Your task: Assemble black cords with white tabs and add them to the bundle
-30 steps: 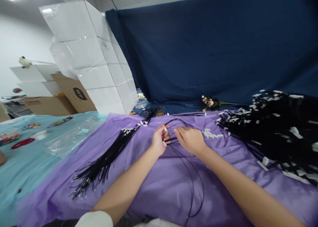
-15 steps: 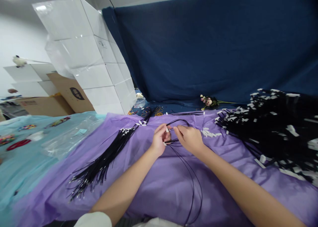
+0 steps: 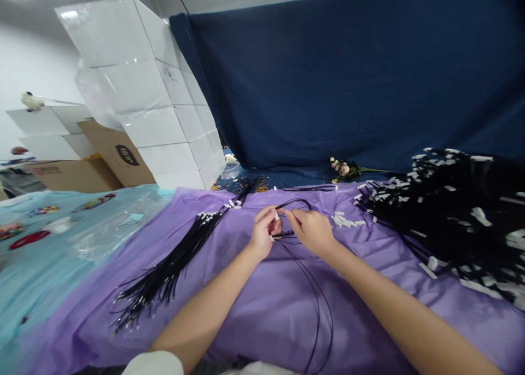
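Head view: mid-frame, the left hand (image 3: 263, 232), fingers nearly closed, holds looped black cords (image 3: 288, 234), the right hand (image 3: 314, 227) curled just beside (whether its fingers grip any, I cannot tell).

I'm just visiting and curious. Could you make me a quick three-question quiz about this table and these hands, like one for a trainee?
1. Fill in: the left hand and right hand are above a ____ sheet.
2. True or false: the left hand is empty.
3. The larger pile of black cords lies on which side of the person? A) left B) right

Key:
1. Purple
2. False; it holds looped cords
3. B
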The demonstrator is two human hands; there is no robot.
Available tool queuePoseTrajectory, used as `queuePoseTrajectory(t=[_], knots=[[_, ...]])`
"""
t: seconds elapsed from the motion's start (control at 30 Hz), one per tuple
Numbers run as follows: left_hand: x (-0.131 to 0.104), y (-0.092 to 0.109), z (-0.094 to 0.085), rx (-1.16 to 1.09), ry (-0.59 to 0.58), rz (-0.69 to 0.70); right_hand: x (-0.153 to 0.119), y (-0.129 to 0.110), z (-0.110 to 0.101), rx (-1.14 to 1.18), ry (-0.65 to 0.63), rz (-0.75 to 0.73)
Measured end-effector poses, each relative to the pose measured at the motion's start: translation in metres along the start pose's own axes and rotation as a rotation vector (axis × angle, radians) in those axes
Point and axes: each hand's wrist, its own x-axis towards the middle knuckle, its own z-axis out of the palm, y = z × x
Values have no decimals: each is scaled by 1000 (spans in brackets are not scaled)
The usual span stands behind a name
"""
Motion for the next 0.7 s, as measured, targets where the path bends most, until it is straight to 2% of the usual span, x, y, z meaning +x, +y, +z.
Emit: queuePoseTrajectory(t=[0.3, 0.7], knots=[[0, -1, -2, 12, -27, 14, 1, -1, -2, 112, -56, 89], [0, -1, -1, -1, -7, 19, 1, -1, -1, 180, -65, 73]])
